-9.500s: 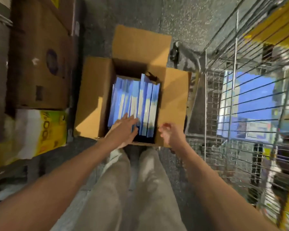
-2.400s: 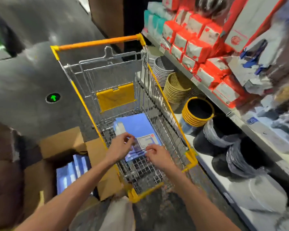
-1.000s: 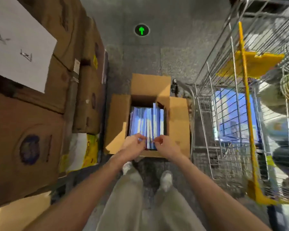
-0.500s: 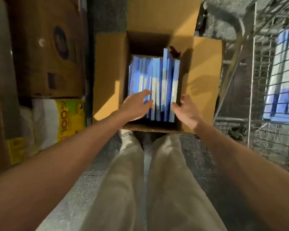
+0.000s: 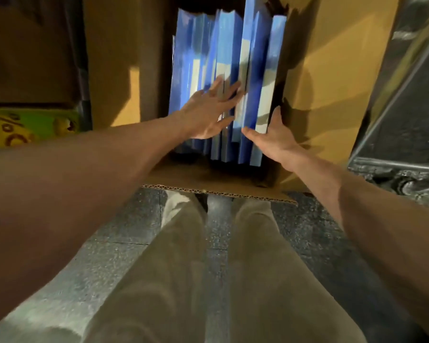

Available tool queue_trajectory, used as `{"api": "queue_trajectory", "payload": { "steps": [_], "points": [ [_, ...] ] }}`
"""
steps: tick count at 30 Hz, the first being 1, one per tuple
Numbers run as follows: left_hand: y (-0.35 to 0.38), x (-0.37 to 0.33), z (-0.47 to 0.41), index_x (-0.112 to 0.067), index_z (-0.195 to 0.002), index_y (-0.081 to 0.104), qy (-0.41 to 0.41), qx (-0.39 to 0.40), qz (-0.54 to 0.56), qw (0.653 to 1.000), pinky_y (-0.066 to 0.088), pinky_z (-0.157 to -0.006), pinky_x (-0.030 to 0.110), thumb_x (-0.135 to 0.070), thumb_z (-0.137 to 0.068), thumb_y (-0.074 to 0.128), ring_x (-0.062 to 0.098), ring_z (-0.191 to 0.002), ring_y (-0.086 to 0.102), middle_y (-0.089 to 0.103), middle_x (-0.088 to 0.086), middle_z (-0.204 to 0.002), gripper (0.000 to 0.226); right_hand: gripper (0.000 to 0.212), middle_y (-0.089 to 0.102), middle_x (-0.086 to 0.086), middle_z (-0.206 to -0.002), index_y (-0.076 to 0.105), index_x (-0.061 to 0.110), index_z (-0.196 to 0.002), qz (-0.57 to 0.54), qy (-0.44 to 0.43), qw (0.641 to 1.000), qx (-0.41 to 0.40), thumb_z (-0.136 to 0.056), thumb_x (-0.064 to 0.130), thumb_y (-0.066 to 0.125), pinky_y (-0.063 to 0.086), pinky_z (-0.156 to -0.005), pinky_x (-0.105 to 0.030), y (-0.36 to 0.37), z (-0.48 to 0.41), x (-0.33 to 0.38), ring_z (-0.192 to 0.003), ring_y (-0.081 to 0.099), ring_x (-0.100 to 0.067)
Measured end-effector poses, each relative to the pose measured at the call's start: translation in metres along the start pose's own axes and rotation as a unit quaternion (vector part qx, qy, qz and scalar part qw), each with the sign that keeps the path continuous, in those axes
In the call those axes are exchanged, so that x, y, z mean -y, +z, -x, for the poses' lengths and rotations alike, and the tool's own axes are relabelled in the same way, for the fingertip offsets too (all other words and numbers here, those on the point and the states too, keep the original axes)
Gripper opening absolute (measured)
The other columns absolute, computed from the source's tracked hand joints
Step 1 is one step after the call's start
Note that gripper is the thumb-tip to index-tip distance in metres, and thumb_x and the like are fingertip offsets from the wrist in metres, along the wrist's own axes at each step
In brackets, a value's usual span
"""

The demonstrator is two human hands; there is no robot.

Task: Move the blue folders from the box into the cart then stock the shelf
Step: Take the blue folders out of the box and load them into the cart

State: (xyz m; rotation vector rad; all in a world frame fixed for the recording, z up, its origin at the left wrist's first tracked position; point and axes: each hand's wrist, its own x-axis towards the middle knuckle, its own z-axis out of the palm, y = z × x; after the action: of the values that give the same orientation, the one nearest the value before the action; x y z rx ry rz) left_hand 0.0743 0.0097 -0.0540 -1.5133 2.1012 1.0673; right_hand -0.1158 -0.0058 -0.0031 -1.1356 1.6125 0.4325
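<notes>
Hands uncurled: left hand (image 5: pixel 208 111) spread on blue folders (image 5: pixel 227 43) in box (image 5: pixel 332 70), right hand (image 5: pixel 275 137) against rightmost folder (image 5: pixel 274 53).

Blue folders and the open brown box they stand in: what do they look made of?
Blue folders: likely plastic or glossy coated card; the smooth faces catch light and the edges look thin and stiff. Open brown box: corrugated cardboard, matte; the fluted layer shows along the cut edge of its near flap.
</notes>
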Motion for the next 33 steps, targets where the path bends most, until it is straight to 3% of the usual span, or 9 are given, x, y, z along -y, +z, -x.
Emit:
{"api": "queue_trajectory", "payload": {
  "steps": [6, 8, 12, 16, 20, 24, 30, 33],
  "points": [
    [-0.012, 0.011, 0.005, -0.024, -0.162, -0.003, -0.005, 0.031, -0.074, 0.997, 0.031, -0.114, 0.063, -0.044, -0.106, 0.035, 0.031, -0.155, -0.005, -0.009, -0.007, -0.169, 0.07, 0.091, 0.035, -0.008, -0.158, 0.005, 0.016, -0.159, -0.043, -0.008, 0.999, -0.029, -0.095, 0.046, 0.061, 0.037, -0.111, -0.035, 0.008, -0.011, -0.005, -0.14, 0.042, -0.029],
    [-0.018, 0.012, 0.004, -0.024, -0.161, -0.005, -0.003, 0.052, -0.089, 0.995, 0.04, -0.106, 0.06, -0.043, -0.105, 0.038, 0.032, -0.155, -0.006, -0.013, -0.008, -0.168, 0.073, 0.089, 0.039, -0.008, -0.156, 0.011, 0.016, -0.159, -0.073, -0.008, 0.996, -0.056, -0.093, 0.046, 0.064, 0.04, -0.112, -0.037, 0.014, -0.014, -0.003, -0.139, 0.043, -0.03],
    [-0.021, 0.009, 0.003, -0.025, -0.161, -0.007, -0.005, 0.07, -0.093, 0.993, 0.05, -0.088, 0.054, -0.042, -0.104, 0.042, 0.032, -0.155, -0.008, -0.016, -0.011, -0.168, 0.077, 0.106, 0.036, -0.009, -0.158, 0.011, 0.015, -0.159, -0.09, -0.005, 0.993, -0.079, -0.083, 0.056, 0.071, 0.039, -0.113, -0.038, 0.029, -0.021, 0.004, -0.141, 0.04, -0.029],
    [-0.012, 0.013, 0.002, -0.027, -0.16, -0.011, -0.01, 0.072, -0.091, 0.993, 0.051, -0.085, 0.053, -0.041, -0.105, 0.041, 0.03, -0.155, -0.013, -0.021, -0.014, -0.166, 0.077, 0.12, 0.035, -0.013, -0.157, 0.006, 0.013, -0.159, -0.051, 0.011, 0.994, -0.092, -0.074, 0.062, 0.076, 0.039, -0.11, -0.039, 0.032, -0.031, 0.006, -0.141, 0.04, -0.031],
    [-0.009, 0.014, 0.004, -0.026, -0.16, -0.01, -0.008, 0.061, -0.099, 0.993, 0.052, -0.083, 0.052, -0.042, -0.105, 0.039, 0.031, -0.155, -0.012, -0.022, -0.014, -0.165, 0.076, 0.105, 0.037, -0.017, -0.153, 0.002, 0.014, -0.159, -0.02, -0.022, 0.996, -0.078, -0.086, 0.039, 0.074, 0.043, -0.104, -0.035, 0.021, -0.03, 0.007, -0.134, 0.046, -0.032],
    [-0.013, 0.014, 0.003, -0.026, -0.161, -0.008, -0.013, 0.065, -0.072, 0.995, 0.049, -0.092, 0.057, -0.04, -0.104, 0.042, 0.032, -0.154, -0.013, -0.021, -0.013, -0.166, 0.077, 0.104, 0.038, -0.02, -0.15, -0.005, 0.014, -0.159, -0.054, -0.017, 0.992, -0.11, -0.088, 0.018, 0.071, 0.042, -0.108, -0.033, 0.009, -0.028, 0.006, -0.132, 0.047, -0.032],
    [-0.011, 0.01, 0.003, -0.029, -0.161, -0.007, -0.034, 0.094, -0.009, 0.995, 0.037, -0.108, 0.061, -0.048, -0.105, 0.038, 0.025, -0.153, -0.021, -0.022, -0.019, -0.164, 0.074, 0.101, 0.036, -0.02, -0.153, 0.003, 0.008, -0.157, -0.021, 0.019, 0.998, -0.057, -0.089, 0.031, 0.074, 0.044, -0.103, -0.034, 0.019, -0.035, 0.011, -0.135, 0.045, -0.033],
    [-0.016, 0.009, 0.0, -0.029, -0.161, -0.007, -0.036, 0.113, 0.009, 0.993, 0.038, -0.107, 0.059, -0.053, -0.105, 0.034, 0.023, -0.152, -0.023, -0.024, -0.021, -0.163, 0.073, 0.088, 0.04, -0.019, -0.149, 0.009, 0.008, -0.155, -0.005, 0.002, 0.997, -0.072, -0.093, 0.025, 0.069, 0.048, -0.093, -0.032, 0.035, -0.036, 0.021, -0.13, 0.05, -0.034]
  ]
}}
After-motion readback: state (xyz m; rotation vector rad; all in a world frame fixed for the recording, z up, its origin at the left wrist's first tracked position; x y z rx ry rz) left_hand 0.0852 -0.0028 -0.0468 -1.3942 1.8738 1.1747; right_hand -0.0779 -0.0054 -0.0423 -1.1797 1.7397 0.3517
